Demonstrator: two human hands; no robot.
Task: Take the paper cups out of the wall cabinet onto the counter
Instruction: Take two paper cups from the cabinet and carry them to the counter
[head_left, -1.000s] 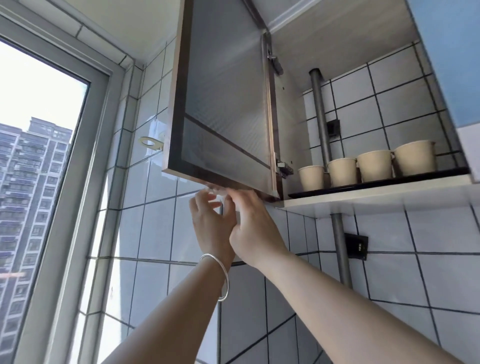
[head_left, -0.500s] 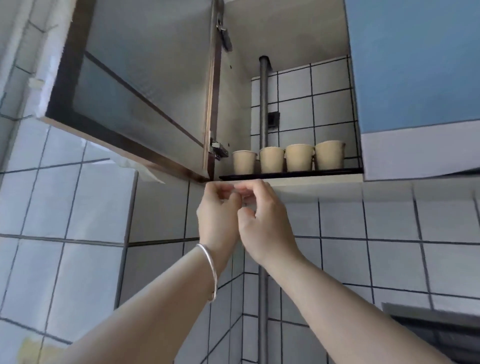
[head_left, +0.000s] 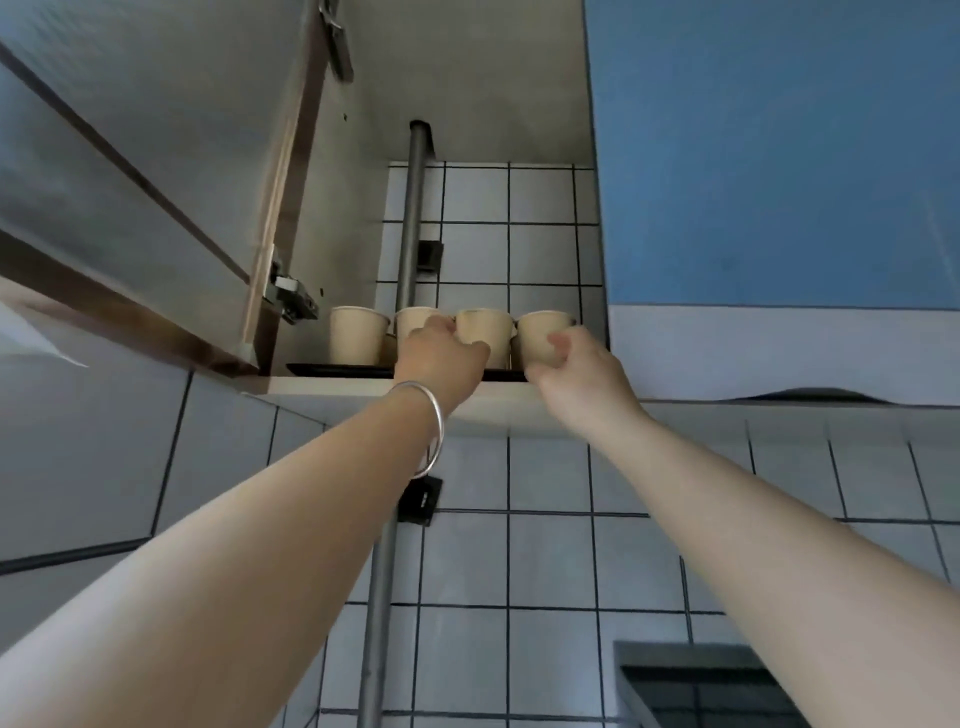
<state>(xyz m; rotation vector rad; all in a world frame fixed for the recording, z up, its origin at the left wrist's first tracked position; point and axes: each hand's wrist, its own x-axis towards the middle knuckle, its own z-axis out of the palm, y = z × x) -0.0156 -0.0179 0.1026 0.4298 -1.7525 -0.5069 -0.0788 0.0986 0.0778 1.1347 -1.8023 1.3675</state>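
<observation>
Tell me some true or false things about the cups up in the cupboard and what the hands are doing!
1. Four paper cups stand in a row on the dark tray. True.
2. The cabinet door is closed. False: it is swung open to the left.
3. The right hand reaches the rightmost cup. True: its fingers curl round that cup.
4. The left hand wears a glove. False: it is bare, with a silver bangle on the wrist.
5. The cups lie on their sides. False: they all stand upright.
6. A grey pipe runs up the tiled wall behind the cups. True.
</observation>
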